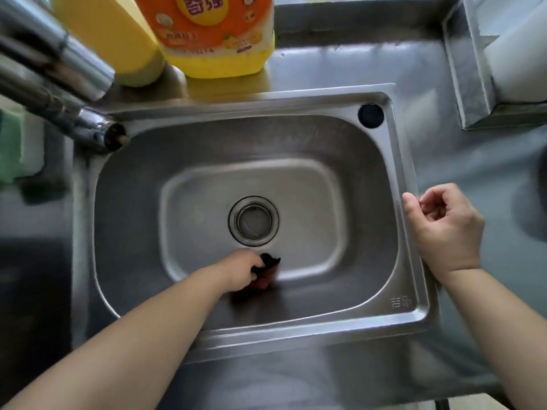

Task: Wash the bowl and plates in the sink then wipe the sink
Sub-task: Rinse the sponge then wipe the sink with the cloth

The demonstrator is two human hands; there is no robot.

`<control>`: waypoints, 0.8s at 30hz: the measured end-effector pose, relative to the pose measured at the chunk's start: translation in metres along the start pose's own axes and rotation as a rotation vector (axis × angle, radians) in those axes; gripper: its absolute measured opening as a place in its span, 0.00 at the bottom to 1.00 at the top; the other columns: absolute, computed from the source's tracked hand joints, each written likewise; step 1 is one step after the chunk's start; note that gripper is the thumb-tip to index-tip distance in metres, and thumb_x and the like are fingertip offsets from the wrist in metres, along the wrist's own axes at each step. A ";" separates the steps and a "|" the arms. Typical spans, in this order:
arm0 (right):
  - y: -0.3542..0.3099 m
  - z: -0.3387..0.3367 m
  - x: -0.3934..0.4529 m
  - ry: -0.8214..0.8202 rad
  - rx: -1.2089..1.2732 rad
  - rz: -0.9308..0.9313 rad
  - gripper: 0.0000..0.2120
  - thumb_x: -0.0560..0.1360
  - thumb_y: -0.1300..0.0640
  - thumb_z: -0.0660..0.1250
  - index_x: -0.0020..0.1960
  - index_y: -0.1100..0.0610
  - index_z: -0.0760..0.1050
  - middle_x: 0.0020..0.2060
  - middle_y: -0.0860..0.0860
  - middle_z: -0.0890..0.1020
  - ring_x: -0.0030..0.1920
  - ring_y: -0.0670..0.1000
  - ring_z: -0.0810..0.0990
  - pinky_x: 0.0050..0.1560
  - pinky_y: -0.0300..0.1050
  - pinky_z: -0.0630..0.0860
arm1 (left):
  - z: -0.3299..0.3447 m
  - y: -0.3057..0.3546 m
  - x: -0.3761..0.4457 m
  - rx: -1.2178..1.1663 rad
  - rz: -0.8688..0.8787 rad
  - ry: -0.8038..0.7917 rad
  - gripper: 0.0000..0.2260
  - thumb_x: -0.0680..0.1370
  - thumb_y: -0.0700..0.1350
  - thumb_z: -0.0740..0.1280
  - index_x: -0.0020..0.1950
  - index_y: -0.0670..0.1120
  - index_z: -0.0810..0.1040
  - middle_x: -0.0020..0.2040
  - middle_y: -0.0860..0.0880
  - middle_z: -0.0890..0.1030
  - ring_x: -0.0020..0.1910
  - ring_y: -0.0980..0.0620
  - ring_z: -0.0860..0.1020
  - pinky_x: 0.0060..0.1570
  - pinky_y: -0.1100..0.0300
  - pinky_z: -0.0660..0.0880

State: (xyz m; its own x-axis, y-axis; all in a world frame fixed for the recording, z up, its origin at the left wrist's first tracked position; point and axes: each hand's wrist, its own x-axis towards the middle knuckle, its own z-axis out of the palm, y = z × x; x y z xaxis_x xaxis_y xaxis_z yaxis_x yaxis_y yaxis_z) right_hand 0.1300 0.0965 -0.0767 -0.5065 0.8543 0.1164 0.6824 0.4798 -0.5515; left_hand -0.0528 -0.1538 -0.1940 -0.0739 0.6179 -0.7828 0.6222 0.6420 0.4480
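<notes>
My left hand (247,269) grips a small dark cloth (268,261) on the sink (393,294) floor, just before the drain (253,221). It seems soft (probably wet), so I bunch it. My right hand (444,229), loosely curled, holds nothing.

The left hand (242,270) is down inside the sink (411,309), holding a small cloth (268,266) on the basin floor just in front of the drain strainer (253,221), while the right hand (444,229) hovers over the sink's right rim. The faucet (97,128) reaches in over the back-left corner. Behind the sink two detergent bottles (216,39) stand side by side on the counter (340,63), and a round plug (371,114) sits in the back-right corner of the rim.
</notes>
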 end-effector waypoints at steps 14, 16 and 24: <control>-0.126 0.070 -0.039 -0.819 0.040 -0.107 0.10 0.74 0.55 0.70 0.53 0.57 0.78 0.37 0.47 0.78 0.37 0.47 0.75 0.42 0.35 0.68 | -0.024 -0.023 -0.073 -0.833 -0.276 0.480 0.17 0.74 0.33 0.69 0.62 0.41 0.74 0.54 0.43 0.78 0.53 0.46 0.76 0.51 0.63 0.69; -0.135 0.092 -0.054 -0.960 0.016 -0.033 0.13 0.75 0.52 0.69 0.58 0.55 0.77 0.41 0.46 0.79 0.43 0.46 0.76 0.46 0.34 0.67 | -0.028 -0.023 -0.081 -1.013 -0.261 0.554 0.15 0.74 0.31 0.68 0.56 0.46 0.71 0.49 0.43 0.76 0.47 0.48 0.74 0.45 0.61 0.71; -0.165 0.110 -0.082 -1.145 0.565 0.488 0.17 0.80 0.53 0.61 0.68 0.53 0.68 0.60 0.53 0.78 0.59 0.53 0.79 0.51 0.44 0.75 | -0.042 -0.018 -0.110 -1.521 -0.208 0.597 0.19 0.73 0.30 0.69 0.63 0.40 0.73 0.55 0.43 0.79 0.55 0.46 0.78 0.57 0.53 0.75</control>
State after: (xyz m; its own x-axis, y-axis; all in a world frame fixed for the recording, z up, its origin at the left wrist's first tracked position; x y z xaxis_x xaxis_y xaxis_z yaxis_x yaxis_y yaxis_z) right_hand 0.0007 -0.0743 -0.0859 -0.6159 0.1373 -0.7758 0.7494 -0.2019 -0.6306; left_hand -0.0888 -0.2146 -0.0979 -0.5488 0.3148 -0.7745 -0.6982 0.3370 0.6317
